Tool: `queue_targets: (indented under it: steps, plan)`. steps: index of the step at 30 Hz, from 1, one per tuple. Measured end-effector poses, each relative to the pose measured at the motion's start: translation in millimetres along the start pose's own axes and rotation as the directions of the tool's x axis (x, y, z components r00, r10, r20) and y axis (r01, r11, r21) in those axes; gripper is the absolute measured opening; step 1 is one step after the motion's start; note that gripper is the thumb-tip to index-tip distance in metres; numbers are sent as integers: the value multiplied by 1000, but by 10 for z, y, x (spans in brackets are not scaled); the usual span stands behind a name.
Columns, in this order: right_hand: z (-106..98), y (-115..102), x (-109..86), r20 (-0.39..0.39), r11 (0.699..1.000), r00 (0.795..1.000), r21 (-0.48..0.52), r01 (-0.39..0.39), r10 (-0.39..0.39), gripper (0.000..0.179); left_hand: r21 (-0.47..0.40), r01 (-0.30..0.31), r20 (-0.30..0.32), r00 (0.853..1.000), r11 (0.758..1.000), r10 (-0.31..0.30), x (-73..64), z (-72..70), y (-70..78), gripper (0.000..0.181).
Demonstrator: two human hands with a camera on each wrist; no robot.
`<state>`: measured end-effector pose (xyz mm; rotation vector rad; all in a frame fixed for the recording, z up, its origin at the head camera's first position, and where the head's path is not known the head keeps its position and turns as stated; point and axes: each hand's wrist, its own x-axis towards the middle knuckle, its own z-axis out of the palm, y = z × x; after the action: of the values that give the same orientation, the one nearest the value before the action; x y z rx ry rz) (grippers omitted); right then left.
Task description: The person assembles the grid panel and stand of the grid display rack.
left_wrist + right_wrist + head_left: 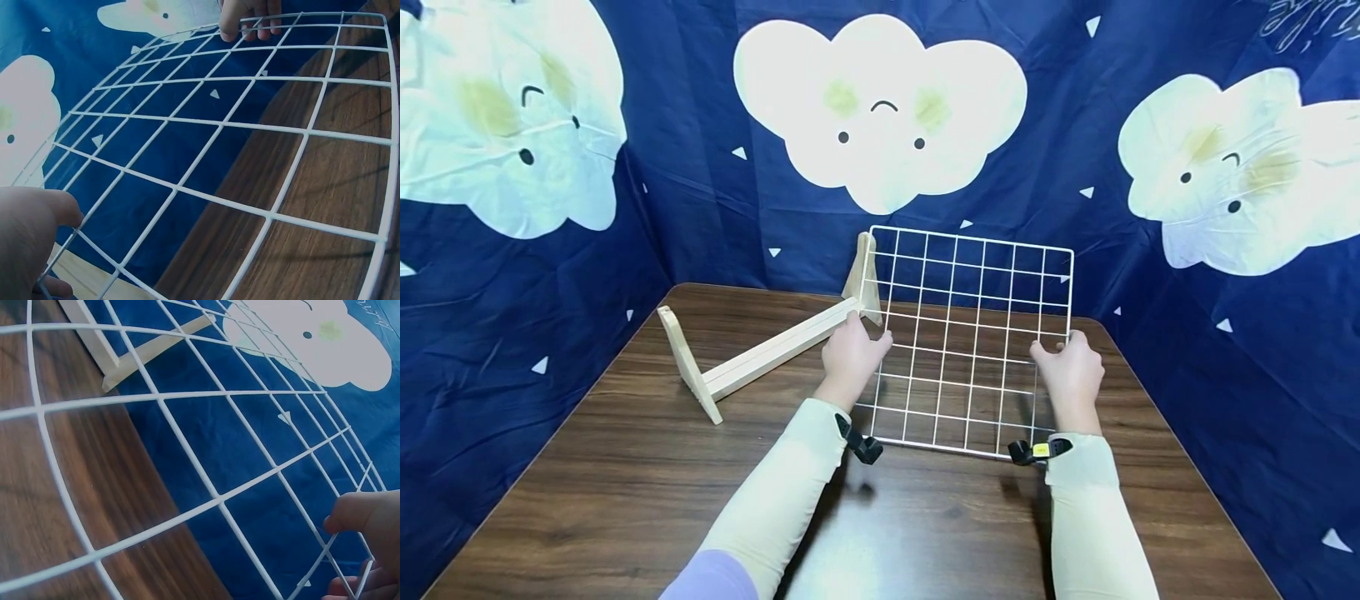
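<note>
A white wire grid panel (951,350) is held up at a tilt above the table between both hands. My left hand (852,350) grips its left edge, thumb on the near face; in the left wrist view the thumb (65,207) lies against the wires with fingers partly behind. On the opposite edge my right hand (1070,371) holds the grid, its thumb (353,509) over the wires in the right wrist view. Left of the grid stands a pale wooden stand (782,337), two slanted end pieces joined by a bar; its far end is close behind the grid's left edge.
The dark wood-grain table (625,500) reaches back to a blue cloth backdrop (685,208) with white clouds, which also hangs along both sides. Black straps with small devices (861,446) sit on both wrists.
</note>
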<state>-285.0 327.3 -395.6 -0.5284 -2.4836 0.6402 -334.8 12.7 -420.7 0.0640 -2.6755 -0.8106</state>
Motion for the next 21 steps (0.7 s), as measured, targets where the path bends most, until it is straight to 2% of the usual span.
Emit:
queue_targets:
  steps: [9,16,21]
  plan:
    - [6,-90,47,-35,999,999,45,1,1,47,-18,-7,-58,998,1000,6,44,-93,0,62]
    - [3,-160,106,-40,998,999,70,4,-2,51,-28,-9,-45,999,1000,8,102,-134,4,66]
    - [31,-204,171,-45,996,999,89,22,-18,54,-25,-19,-66,998,1000,17,173,-161,1,64]
